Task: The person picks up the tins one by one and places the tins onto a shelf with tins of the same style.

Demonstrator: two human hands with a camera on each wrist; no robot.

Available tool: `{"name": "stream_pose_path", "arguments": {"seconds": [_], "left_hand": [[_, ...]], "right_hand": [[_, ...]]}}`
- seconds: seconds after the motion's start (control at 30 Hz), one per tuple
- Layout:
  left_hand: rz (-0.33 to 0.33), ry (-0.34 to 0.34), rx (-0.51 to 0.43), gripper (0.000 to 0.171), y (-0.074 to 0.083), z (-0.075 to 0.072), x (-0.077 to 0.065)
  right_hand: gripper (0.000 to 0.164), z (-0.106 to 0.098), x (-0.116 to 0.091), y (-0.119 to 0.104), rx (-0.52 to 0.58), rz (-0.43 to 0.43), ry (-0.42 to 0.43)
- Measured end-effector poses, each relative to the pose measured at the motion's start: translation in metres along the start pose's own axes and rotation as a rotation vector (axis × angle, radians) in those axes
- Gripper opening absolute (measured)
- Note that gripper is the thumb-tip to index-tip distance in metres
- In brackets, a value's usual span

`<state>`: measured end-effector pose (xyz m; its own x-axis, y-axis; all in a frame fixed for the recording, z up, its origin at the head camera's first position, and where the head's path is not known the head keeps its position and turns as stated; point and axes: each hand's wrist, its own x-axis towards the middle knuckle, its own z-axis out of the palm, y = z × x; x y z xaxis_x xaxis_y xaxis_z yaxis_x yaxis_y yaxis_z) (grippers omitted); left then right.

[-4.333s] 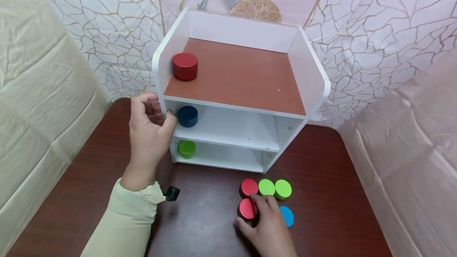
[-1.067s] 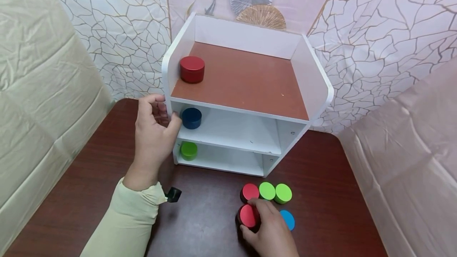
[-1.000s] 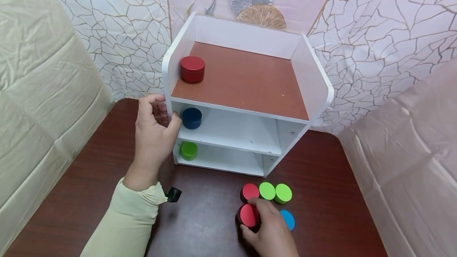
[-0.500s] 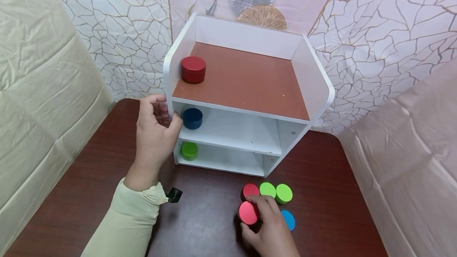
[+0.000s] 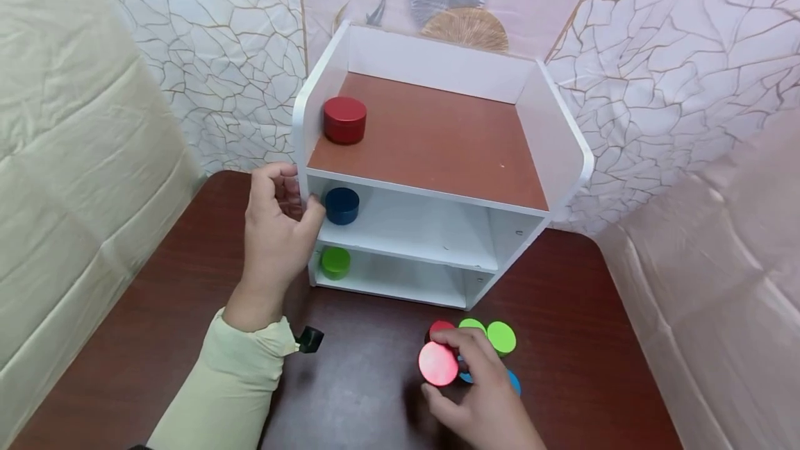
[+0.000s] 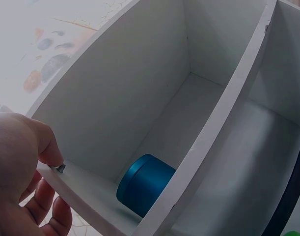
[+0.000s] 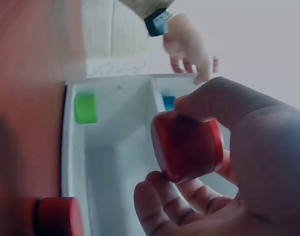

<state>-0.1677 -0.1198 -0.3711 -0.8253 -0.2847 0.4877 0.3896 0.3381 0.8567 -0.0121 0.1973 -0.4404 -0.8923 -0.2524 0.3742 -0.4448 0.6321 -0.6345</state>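
A round red tin (image 5: 438, 364) is held off the table between the thumb and fingers of my right hand (image 5: 490, 394). The right wrist view shows the same red tin (image 7: 186, 147) tilted in that grip. My left hand (image 5: 275, 248) grips the front edge of the left side panel of a white shelf unit (image 5: 431, 228). One tin stands at the left end of each level: a red tin (image 5: 344, 121) on top, a blue tin (image 5: 342, 206) in the middle, a green tin (image 5: 335, 263) at the bottom.
Past my right hand, another red tin (image 5: 441, 329), two green tins (image 5: 501, 337) and two partly hidden blue tins (image 5: 515, 382) stand on the dark wooden table (image 5: 362, 380). Fabric hangs at both sides and patterned cloth (image 5: 225, 54) behind the shelf.
My right hand has taken hold of the nearer red tin and lifted it off the table, slightly forward, uncovering part of a blue tin. The left hand keeps its grip on the shelf.
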Motion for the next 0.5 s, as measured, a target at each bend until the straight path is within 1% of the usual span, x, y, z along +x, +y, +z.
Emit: {"name": "stream_pose_path", "arguments": {"seconds": [0.07, 0.2, 0.3, 0.5], "left_hand": [[0.002, -0.007, -0.004, 0.043, 0.000, 0.001, 0.000], [0.015, -0.004, -0.001, 0.043, 0.000, 0.001, 0.001], [0.019, -0.003, 0.004, 0.043, 0.000, 0.000, 0.001], [0.031, -0.007, 0.000, 0.043, -0.002, -0.001, 0.002]], "right_hand": [[0.077, -0.006, 0.004, -0.003, 0.038, -0.035, -0.003], [0.078, -0.016, 0.013, -0.011, 0.106, -0.019, -0.038], [0.079, -0.024, 0.020, -0.017, 0.138, 0.000, -0.043], [0.076, -0.041, 0.039, -0.026, 0.178, -0.029, -0.048]]}}
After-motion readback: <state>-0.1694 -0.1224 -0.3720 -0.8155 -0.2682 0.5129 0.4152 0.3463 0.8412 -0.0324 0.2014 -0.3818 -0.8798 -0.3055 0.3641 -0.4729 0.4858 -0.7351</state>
